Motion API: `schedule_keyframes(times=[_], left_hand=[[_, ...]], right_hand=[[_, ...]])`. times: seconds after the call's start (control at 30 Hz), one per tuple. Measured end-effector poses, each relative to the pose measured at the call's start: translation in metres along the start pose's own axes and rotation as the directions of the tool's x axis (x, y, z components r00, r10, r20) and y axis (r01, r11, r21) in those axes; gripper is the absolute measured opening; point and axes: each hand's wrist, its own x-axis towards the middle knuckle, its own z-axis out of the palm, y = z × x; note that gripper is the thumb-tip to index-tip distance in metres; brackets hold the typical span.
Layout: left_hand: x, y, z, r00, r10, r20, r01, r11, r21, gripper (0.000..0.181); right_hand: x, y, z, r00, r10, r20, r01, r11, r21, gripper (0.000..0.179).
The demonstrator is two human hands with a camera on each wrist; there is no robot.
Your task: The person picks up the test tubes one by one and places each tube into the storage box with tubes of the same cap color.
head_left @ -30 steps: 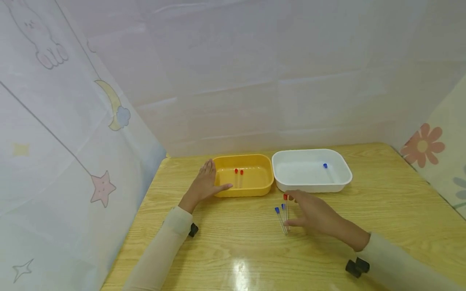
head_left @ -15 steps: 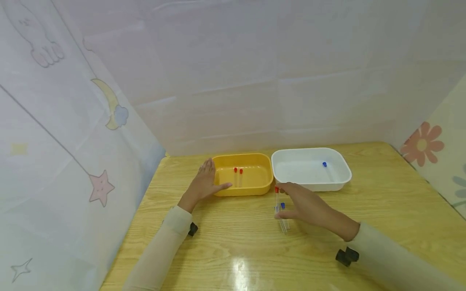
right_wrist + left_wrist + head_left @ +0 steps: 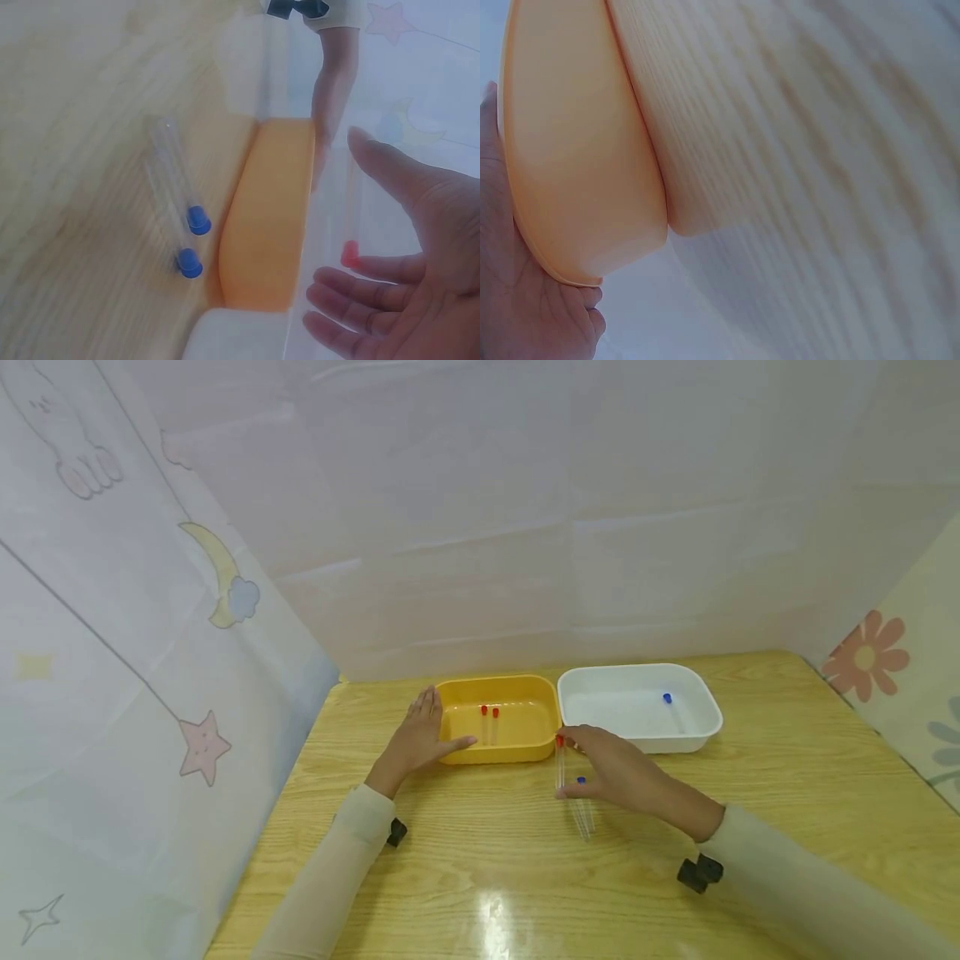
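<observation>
My right hand [image 3: 626,774] pinches a clear test tube with a red cap [image 3: 350,253] by its two ends, thumb at the bottom and index finger at the cap. It hangs near the front right corner of a yellow tray [image 3: 498,754]. Below that hand, two blue-capped test tubes [image 3: 180,180] lie on the table, partly hidden in the head view. My left hand [image 3: 420,737] rests against the left end of the yellow tray, fingers straight along its side and thumb over the front rim. Inside this tray lie two red-capped test tubes [image 3: 490,725].
A white tray [image 3: 637,747] stands against the right end of the yellow one, holding a blue-capped test tube [image 3: 667,698]. Both trays sit toward the far edge of the wooden table [image 3: 450,860]. Printed cloth walls [image 3: 570,527] enclose the back and sides.
My right hand has lifted the red-capped test tube from beside the blue-capped ones and carried it left and away from me, toward the yellow tray. My left hand has stayed at that tray.
</observation>
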Motion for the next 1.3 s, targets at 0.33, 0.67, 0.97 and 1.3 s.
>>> schedule_keyframes(times=[0.33,0.67,0.97,1.3], left_hand=[[0.0,0.0,0.0,1.0,-0.008,0.017,0.008,1.0,0.003,0.126],[0.0,-0.002,0.004,0.999,-0.02,0.032,0.02,1.0,-0.001,0.126],[0.002,-0.003,0.003,1.0,-0.013,0.018,0.013,1.0,-0.007,0.125],[0.002,0.0,0.001,1.0,-0.015,0.022,0.015,1.0,-0.002,0.124]], right_hand=[[0.014,0.002,-0.003,1.0,-0.01,0.009,0.01,0.999,0.052,0.092],[0.026,0.004,-0.003,1.0,0.009,0.018,-0.01,0.996,0.084,0.093],[0.043,0.005,-0.004,0.999,-0.031,-0.013,0.031,0.997,0.075,0.087],[0.058,0.008,-0.003,1.0,-0.017,-0.006,0.017,0.997,0.073,0.085]])
